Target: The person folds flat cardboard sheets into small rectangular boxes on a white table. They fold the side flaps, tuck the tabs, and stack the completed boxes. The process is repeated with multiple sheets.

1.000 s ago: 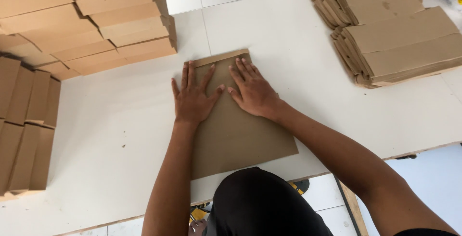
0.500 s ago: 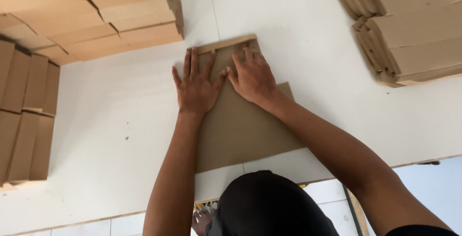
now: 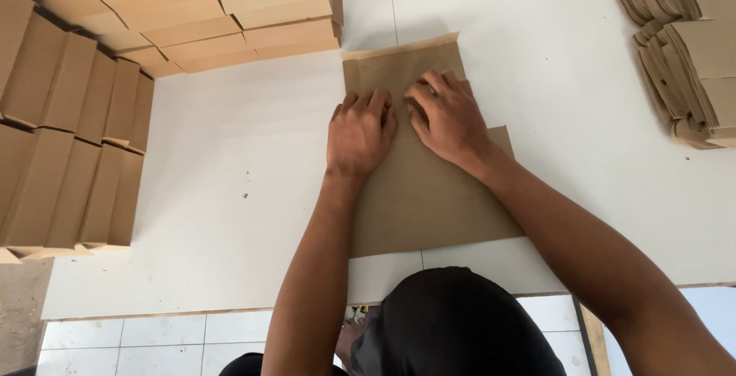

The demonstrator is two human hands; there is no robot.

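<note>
A flat brown cardboard sheet [image 3: 429, 192] lies on the white board [image 3: 230, 169], with a folded strip along its far edge. My left hand [image 3: 360, 132] rests on the sheet with its fingers curled under, knuckles pressing down. Beside it, my right hand [image 3: 448, 115] also bears on the sheet, fingers bent and fingertips near the left hand. The two hands almost touch at the middle of the sheet's upper part. Neither hand lifts anything.
Stacks of folded brown cardboard boxes [image 3: 207, 16] fill the far left, and more stand in a row along the left edge [image 3: 69, 138]. A pile of flat cardboard pieces [image 3: 682, 46] sits at the far right. Tiled floor [image 3: 153, 341] shows below the board's near edge.
The fingers of both hands have curled in from a spread, flat position. The view has shifted, so the sheet now sits lower and more central.
</note>
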